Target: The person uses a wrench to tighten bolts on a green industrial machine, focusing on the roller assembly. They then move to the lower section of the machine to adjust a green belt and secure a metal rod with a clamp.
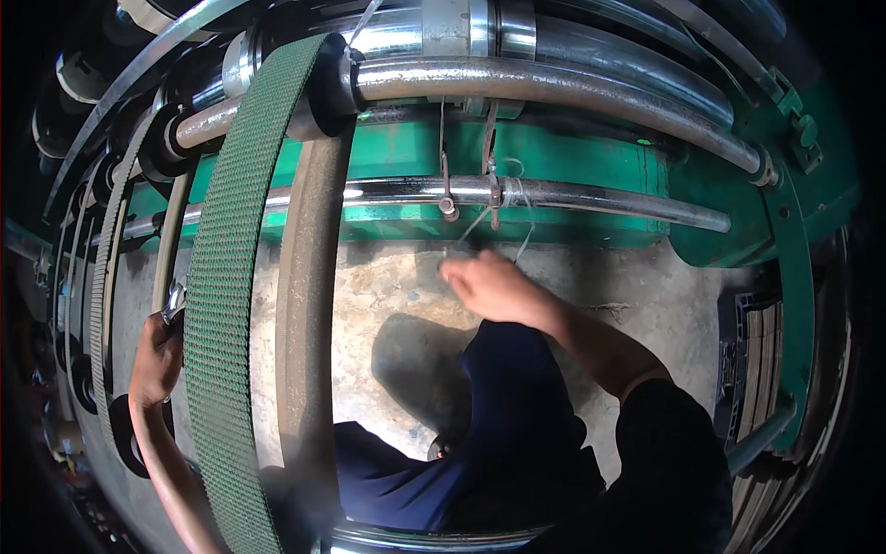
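My left hand [158, 362] is closed around a shiny metal tool [173, 303], left of a wide green woven belt [242, 203]; the belt's edge is close by, and the tool's kind cannot be made out. Near the centre, my right hand [494, 288] has its fingers curled together, slightly blurred. Whatever they may pinch is hidden. Just beyond that hand, a thin pale wire [529, 222] dangles from a polished steel rod [600, 198]. Two small rusty clamps [448, 205] sit on the rod, one beside the other.
A brown-stained roller bar [554, 83] crosses above, with large chrome rollers behind it. The green machine frame [796, 305] curves down the right side. Stacked cardboard [761, 360] stands there. Narrower belts [115, 240] run at the left, over a concrete floor [388, 277].
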The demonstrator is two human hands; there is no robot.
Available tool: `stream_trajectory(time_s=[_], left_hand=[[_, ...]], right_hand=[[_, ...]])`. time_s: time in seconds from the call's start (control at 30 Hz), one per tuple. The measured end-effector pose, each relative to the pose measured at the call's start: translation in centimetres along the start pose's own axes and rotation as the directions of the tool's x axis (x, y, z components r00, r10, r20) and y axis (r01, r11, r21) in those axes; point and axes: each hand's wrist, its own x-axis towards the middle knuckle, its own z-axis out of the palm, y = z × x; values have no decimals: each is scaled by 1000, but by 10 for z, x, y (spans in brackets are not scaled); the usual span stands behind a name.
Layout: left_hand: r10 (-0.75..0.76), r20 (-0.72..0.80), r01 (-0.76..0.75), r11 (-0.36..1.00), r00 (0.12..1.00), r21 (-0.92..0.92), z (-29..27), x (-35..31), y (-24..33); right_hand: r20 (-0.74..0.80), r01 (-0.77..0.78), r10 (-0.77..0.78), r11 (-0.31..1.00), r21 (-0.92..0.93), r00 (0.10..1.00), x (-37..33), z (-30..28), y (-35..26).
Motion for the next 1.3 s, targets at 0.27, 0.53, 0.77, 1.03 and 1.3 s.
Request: stream_trajectory(time_s=[0.27, 0.53, 0.77, 1.03, 1.3], left_hand=[[14, 11, -14, 999, 1000, 32, 1, 0, 12], [109, 53, -110, 994, 993, 4, 8, 16, -6], [118, 51, -119, 993, 992, 16, -1, -1, -14], [53, 127, -55, 998, 991, 14, -6, 13, -14], [58, 35, -56, 998, 998, -42, -2, 12, -35]], right_hand=[[-258, -455, 405, 873, -177, 877, 4, 131, 241], [389, 66, 157, 862, -502, 908, -161, 223, 379], [520, -435, 446, 888, -152, 728, -24, -13, 156], [-673, -427, 23, 789, -442, 739, 55, -90, 150], [-422, 5, 222, 881, 473, 879, 53, -77, 181]])
